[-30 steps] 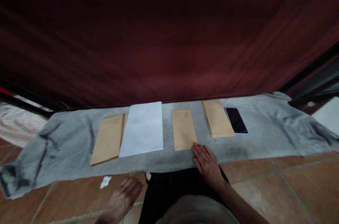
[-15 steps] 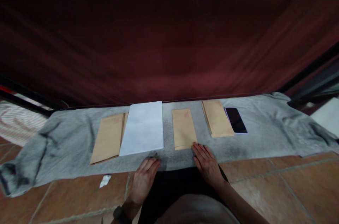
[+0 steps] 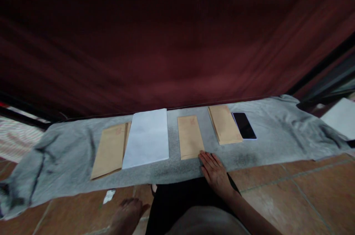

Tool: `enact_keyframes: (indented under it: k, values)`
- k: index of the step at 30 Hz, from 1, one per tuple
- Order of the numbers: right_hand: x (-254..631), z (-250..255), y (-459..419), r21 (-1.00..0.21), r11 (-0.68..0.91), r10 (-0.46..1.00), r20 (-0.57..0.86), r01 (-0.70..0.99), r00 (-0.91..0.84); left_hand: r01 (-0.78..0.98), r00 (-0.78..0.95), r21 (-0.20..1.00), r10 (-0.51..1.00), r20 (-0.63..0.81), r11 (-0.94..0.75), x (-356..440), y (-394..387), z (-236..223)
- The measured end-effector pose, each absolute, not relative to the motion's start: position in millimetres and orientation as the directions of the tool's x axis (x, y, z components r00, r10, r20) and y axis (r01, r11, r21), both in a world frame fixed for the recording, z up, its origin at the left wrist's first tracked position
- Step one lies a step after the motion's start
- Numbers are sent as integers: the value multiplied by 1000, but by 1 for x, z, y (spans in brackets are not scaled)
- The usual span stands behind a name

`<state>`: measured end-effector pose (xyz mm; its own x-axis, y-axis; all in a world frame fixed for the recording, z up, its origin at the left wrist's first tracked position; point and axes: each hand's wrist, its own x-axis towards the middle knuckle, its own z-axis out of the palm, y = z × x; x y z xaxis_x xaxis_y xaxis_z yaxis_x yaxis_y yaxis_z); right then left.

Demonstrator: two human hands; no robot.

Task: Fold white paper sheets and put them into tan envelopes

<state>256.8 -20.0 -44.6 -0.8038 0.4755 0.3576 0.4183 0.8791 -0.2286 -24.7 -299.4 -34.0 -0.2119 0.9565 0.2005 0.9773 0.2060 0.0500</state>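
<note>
My right hand (image 3: 215, 172) lies flat on the grey cloth (image 3: 66, 164), fingers stretched out. Its fingertips touch the near right corner of a single brown envelope (image 3: 190, 137). My left hand (image 3: 126, 214) is low on the tiled floor, in front of the cloth and touching none of the papers; it is dim and blurred, so its fingers are unclear. Left of the single envelope lies a white stack of paper (image 3: 146, 138), overlapping a pile of brown envelopes (image 3: 109, 150). To the right sits another pile of brown envelopes (image 3: 224, 124), with a dark phone (image 3: 244, 126) beside it.
A dark red curtain (image 3: 177, 42) hangs right behind the cloth. A small white scrap (image 3: 109, 196) lies on the brown floor tiles (image 3: 291, 194). A white sheet (image 3: 338, 116) shows at the far right edge. My dark-clothed lap fills the bottom middle.
My left hand has pulled back from the cloth's near edge to the floor at the lower left. My right hand has stayed at the envelope's corner. The view has shifted slightly.
</note>
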Motion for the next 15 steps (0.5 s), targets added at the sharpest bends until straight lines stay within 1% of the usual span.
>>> enact_keyframes:
  k: [2,4,5,7,11,12,15]
  values:
    - [256,-45,-20,-235,878,478,373,418,-795,984,-174,60,969,178,165,-24,-305,-34]
    - [256,-45,-21,-242,877,480,393,416,-784,978,-182,131,967,176,160,-15,-289,-27]
    - [256,-45,-20,-243,877,479,398,414,-782,977,-170,164,966,197,138,-7,-273,-21]
    - [256,-45,-20,-241,881,473,400,408,-785,979,-138,183,956,259,91,16,-232,-11]
    - [257,-45,-19,-233,885,464,394,402,-793,973,-21,230,976,217,-30,69,-150,-7]
    - [257,-46,-19,-230,886,463,393,403,-794,970,14,235,978,207,-64,80,-136,-10]
    - [257,-47,-19,-220,889,457,381,401,-803,977,30,199,976,214,-74,96,-113,-22]
